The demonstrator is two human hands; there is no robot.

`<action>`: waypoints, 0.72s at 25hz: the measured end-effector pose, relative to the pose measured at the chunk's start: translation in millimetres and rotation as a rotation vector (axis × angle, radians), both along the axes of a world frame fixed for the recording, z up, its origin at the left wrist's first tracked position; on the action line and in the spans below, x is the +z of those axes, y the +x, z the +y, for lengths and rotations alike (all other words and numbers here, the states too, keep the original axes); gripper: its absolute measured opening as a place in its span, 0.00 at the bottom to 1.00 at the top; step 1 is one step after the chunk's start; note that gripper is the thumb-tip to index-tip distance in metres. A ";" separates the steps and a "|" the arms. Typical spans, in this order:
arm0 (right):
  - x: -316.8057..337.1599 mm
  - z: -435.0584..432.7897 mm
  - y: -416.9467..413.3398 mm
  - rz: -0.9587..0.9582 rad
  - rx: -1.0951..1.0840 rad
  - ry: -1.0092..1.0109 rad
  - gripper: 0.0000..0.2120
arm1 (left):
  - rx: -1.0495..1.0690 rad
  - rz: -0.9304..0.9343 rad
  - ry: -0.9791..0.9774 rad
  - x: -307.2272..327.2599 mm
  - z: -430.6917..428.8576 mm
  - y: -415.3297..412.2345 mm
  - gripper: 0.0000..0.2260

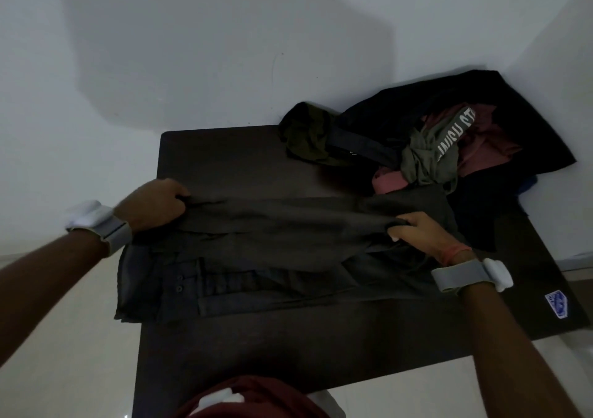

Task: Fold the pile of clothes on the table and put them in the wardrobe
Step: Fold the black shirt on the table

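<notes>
dark grey garment point(256, 257) lying lengthwise left to right, both hands gripping far edge

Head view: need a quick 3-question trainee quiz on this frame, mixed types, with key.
1. True or false: the left hand and the right hand both grip the dark grey garment spread on the table.
2. Where on the table does the unfolded pile of clothes lie? A: near left corner. B: far right corner. C: centre, under the hands.
3. Fill in: the grey-green garment in the pile bears white ____.
Key: 1 true; 2 B; 3 lettering.
</notes>
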State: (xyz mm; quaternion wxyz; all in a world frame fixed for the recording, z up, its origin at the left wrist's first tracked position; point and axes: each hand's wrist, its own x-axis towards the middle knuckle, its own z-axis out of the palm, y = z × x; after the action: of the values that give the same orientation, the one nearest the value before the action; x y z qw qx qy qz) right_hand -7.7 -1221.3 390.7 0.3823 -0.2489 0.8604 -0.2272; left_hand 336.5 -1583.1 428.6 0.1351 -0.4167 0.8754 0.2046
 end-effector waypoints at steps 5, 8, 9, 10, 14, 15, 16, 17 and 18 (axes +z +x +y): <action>13.6 2.0 -9.0 -0.105 0.043 -0.028 0.09 | 0.064 0.209 0.033 4.7 -0.6 -17.3 0.15; 11.8 -3.0 -7.0 0.100 0.155 0.032 0.15 | 0.066 0.269 0.046 4.3 1.2 -20.9 0.14; 13.7 -7.9 -2.9 0.225 0.251 0.052 0.19 | 0.057 0.279 0.044 5.1 1.4 -21.3 0.14; 13.8 -12.5 1.4 0.358 0.352 0.064 0.23 | 0.045 0.285 0.047 5.6 1.5 -21.6 0.14; 18.8 -36.9 8.5 0.524 0.480 0.056 0.16 | -0.001 0.298 0.082 11.6 2.0 -21.0 0.16; 20.2 -42.1 9.3 0.463 0.482 0.036 0.14 | -0.003 0.298 0.087 12.0 2.9 -20.9 0.16; 19.8 -46.8 10.7 0.372 0.476 0.001 0.14 | 0.000 0.296 0.090 11.2 3.8 -20.6 0.16; 18.1 -51.0 11.6 0.283 0.457 -0.039 0.13 | 0.002 0.292 0.088 9.8 4.9 -20.6 0.15; 15.2 -54.8 11.1 0.190 0.429 -0.057 0.11 | 0.005 0.287 0.082 7.6 5.8 -20.6 0.15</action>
State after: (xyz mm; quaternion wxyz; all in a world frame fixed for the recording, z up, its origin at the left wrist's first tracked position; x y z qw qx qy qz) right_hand 3.4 -1276.2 406.0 0.3320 -0.4569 0.8132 -0.1404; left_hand 315.9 -1577.3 436.2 0.0247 -0.3796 0.8755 0.2981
